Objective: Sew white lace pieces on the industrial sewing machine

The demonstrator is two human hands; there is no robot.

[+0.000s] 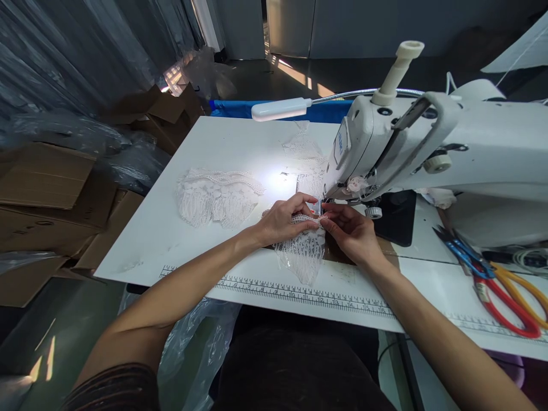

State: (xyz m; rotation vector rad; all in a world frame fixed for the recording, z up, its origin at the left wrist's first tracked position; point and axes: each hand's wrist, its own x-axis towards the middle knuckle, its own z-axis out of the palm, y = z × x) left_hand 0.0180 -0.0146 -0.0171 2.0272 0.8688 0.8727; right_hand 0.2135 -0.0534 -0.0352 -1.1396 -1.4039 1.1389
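Lace [301, 254]: left hand [287, 220] and right hand [351, 231] both pinch its top edge, seemingly steadying it by the machine [363, 142].

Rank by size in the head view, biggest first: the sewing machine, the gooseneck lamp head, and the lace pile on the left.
1. Sewing machine
2. Left lace pile
3. Gooseneck lamp head

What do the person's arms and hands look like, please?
The left hand and right hand are ungloved, both forearms bare, without visible watch or bracelet. A dark, faintly striped fabric sleeve shows on the left; no sleeve shows on the right.
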